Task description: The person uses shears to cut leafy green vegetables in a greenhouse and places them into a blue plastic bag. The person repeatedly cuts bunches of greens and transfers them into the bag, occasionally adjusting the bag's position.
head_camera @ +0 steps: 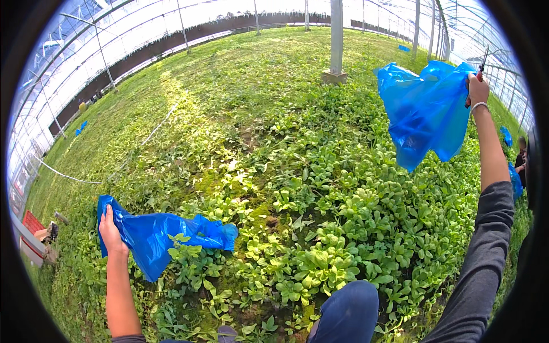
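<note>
My left hand [113, 235] grips the gathered end of a blue plastic bag [161, 233], which trails right over low leafy plants. Up at the right, my raised right hand [478, 92] holds another blue plastic bag [429, 113] that hangs limp and spread out. The same hand also grips a cutting tool [482, 64] with a red handle and an upward-pointing blade; its exact kind is unclear. Leafy green rosettes [324, 266] grow densely between my arms. My bent knee in jeans [351, 311] rises among them.
A square metal post [336, 38] stands on a concrete footing ahead. A pale hose or cord [161, 124] crosses the plants at left. A red crate [33, 223] sits at far left. At the right edge, another person [521, 156] is beside a blue bag [514, 182].
</note>
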Demonstrator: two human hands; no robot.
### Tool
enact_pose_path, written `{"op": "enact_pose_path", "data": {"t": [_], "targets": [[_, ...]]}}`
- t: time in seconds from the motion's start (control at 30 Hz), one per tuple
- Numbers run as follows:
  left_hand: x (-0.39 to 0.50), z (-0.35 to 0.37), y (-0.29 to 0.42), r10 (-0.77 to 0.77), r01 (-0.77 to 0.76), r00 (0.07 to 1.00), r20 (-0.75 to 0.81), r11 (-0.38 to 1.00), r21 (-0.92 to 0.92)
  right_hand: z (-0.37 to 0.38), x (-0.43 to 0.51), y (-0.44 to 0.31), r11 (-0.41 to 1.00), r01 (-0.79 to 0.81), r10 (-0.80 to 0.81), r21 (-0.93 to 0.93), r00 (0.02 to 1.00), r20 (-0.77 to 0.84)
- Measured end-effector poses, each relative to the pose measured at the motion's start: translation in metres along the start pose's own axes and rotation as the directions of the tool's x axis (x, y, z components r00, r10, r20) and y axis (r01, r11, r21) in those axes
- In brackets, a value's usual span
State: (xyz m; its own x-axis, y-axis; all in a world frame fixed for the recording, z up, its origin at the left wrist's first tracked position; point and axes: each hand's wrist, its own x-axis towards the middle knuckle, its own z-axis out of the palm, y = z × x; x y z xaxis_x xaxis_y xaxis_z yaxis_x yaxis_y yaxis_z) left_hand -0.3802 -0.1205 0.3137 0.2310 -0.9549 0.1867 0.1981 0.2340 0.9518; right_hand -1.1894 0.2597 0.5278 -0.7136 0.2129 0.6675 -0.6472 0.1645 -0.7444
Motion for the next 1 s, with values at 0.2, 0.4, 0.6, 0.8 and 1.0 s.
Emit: {"op": "enact_pose_path", "data": {"t": [0.2, 0.4, 0.6, 0.8, 1.0], "targets": [[-0.023, 0.020, -0.008, -0.063, 0.061, 0.995, 0.071, 0.998, 0.033, 0.002, -0.109, 0.090, 0.650, -0.759, 0.692, 0.043, 0.614, 0.380], [-0.055, 0.039, -0.006, -0.031, 0.030, 0.983, 0.183, 1.000, 0.009, 0.029, -0.301, 0.086, 0.065, -0.993, 0.567, -0.099, -0.045, 0.822], [-0.176, 0.107, -0.017, -0.244, -0.257, 0.476, 0.845, 0.880, 0.399, 0.027, -0.483, -0.051, 0.341, -0.790, 0.112, -0.509, -0.503, 0.857], [-0.199, 0.096, -0.012, -0.408, -0.094, -0.097, 0.908, 0.912, 0.400, 0.012, -0.556, -0.102, 0.449, -0.676, 0.181, -0.584, -0.572, 0.800], [-0.097, 0.027, -0.147, -0.669, 0.288, 0.676, 0.310, 0.626, 0.724, -0.026, -0.562, -0.105, 0.510, -0.566, 0.177, -0.648, -0.668, 0.723]]}}
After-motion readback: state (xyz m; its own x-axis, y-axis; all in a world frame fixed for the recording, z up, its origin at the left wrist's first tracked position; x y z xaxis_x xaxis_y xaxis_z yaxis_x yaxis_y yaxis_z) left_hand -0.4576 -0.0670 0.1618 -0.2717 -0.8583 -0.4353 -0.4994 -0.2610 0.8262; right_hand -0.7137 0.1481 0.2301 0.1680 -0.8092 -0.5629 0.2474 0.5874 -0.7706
